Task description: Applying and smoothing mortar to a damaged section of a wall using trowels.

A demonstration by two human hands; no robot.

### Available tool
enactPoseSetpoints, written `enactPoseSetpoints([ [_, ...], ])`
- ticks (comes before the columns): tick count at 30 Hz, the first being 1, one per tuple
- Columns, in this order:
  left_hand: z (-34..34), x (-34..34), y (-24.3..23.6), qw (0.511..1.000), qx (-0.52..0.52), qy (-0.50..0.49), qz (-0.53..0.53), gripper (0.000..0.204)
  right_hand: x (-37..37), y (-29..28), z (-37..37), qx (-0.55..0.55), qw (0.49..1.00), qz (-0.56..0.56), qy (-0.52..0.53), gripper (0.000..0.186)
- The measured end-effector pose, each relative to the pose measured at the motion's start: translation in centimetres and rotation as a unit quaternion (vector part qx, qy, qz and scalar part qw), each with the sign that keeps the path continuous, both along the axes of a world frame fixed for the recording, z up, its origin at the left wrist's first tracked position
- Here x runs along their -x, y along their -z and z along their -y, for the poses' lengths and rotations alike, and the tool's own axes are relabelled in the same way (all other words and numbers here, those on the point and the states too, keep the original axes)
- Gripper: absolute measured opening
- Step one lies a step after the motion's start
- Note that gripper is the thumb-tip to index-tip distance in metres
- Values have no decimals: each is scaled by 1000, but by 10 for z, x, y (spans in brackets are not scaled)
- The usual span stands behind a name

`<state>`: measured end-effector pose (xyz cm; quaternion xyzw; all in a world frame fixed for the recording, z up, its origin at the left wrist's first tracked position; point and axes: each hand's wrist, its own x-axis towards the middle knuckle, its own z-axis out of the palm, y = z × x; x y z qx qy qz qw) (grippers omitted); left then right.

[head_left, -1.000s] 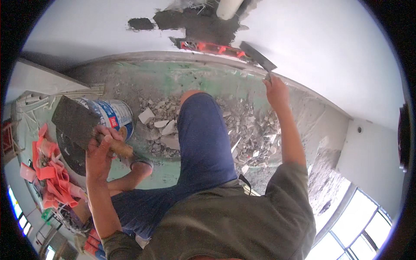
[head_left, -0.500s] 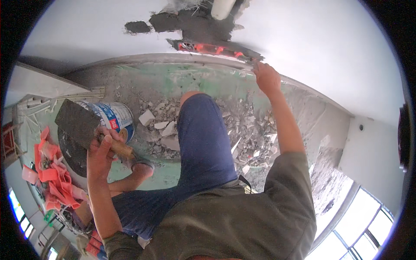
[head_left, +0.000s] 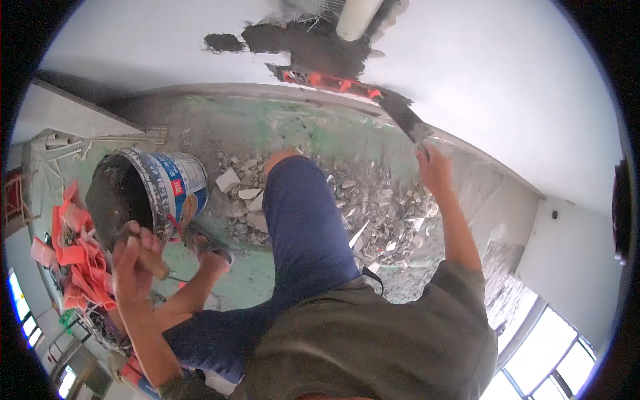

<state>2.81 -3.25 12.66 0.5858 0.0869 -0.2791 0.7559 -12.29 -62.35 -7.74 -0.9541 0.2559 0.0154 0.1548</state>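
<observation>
My right hand (head_left: 435,168) is closed around the grip of a narrow trowel (head_left: 403,119). Its long blade, smeared dark, reaches up to the right end of a row of red electrical boxes (head_left: 337,83) set in the wall. Dark grey mortar (head_left: 323,48) surrounds the boxes and spreads above them. At lower left, my left hand (head_left: 135,260) grips the wooden handle of a plastering trowel (head_left: 155,265). Its blade is hard to tell from the dark contents at the mouth of a white and blue bucket (head_left: 175,177).
Broken rubble (head_left: 373,200) lies on the green floor around my bent knee (head_left: 303,193). Crumpled pinkish-red plastic pieces (head_left: 77,247) are heaped left of the bucket. A white pipe (head_left: 357,19) sticks out of the wall above the mortar. Windows (head_left: 550,353) stand at lower right.
My right hand has drawn back from the wall, down and right, and the trowel blade now shows. The left hand has moved down and left; its trowel blade no longer lies across the bucket's mouth.
</observation>
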Motion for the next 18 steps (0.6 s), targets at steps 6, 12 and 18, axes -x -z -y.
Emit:
enactPoseSetpoints([
  [6,-68,-15,-25,1000,-6,-17,11,36,24,-6,-55,-78,997,-29,-5,38],
  [12,-151,-5,9,995,-52,-56,-69,38,-19,-33,-103,-137,988,-35,-60,33],
  [18,-173,-36,64,930,-363,53,-10,41,-103,-101,-183,-108,976,21,-186,37],
])
